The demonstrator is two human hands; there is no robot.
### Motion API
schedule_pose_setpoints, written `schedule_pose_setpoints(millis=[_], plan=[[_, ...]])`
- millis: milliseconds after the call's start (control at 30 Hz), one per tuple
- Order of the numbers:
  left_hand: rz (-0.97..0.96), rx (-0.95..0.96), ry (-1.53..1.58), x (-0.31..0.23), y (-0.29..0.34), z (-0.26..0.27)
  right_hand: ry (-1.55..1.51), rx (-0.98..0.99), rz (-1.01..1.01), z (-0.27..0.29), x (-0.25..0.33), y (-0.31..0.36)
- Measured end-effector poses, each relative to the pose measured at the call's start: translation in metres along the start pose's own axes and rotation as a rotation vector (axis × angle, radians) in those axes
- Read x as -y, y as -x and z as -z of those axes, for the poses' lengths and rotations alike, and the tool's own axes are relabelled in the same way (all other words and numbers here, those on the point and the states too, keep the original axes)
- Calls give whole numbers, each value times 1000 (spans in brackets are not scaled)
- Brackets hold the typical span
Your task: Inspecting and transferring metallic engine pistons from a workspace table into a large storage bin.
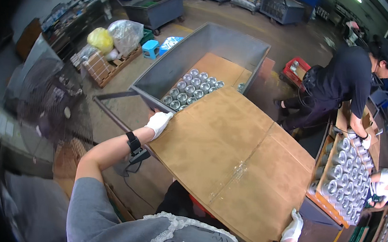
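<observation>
I hold a large flat brown cardboard sheet (232, 158) in front of me, tilted over the near end of a grey metal cart bin (171, 66). My left hand (159, 123), in a white glove, grips the sheet's left edge. My right hand (293, 227), also gloved, grips its lower right corner. Inside the bin, several shiny metal cans (191, 89) stand in rows on another cardboard layer (218, 69). The sheet hides the near part of the bin.
A person in black (344, 82) bends over a crate of metal cans (345, 177) at the right; another person (383, 186) is at the far right edge. A fan (49, 101), bagged goods on a pallet (112, 41), a blue stool (150, 48) and other carts (158, 6) stand behind.
</observation>
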State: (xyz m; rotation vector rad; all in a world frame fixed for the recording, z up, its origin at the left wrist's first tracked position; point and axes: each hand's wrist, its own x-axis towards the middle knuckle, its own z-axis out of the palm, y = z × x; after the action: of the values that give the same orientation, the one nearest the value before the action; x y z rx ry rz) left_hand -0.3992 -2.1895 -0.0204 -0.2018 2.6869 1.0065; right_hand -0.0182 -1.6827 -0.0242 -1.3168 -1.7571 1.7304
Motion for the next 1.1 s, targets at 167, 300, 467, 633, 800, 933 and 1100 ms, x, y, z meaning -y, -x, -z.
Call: schedule_pose_setpoints(millis=[167,300,467,633,800,933,1100], plan=[[44,110,-273,31,-131,58,137,11,-149,-149,-3,-8],[134,33,-235,104,-233,91,54,122,-157,-269,8,-30],[155,-104,-441,169,-322,132,71,142,-162,-391,-8,-89],[169,-229,-464,231,-372,190,36,284,-83,-533,36,-112],[165,-325,-473,231,-427,205,464,250,-26,-630,-8,-200],[113,-332,-453,205,-467,189,603,239,-192,-665,-33,-239],[32,-277,-415,165,-504,141,742,228,-281,-662,-71,-293]])
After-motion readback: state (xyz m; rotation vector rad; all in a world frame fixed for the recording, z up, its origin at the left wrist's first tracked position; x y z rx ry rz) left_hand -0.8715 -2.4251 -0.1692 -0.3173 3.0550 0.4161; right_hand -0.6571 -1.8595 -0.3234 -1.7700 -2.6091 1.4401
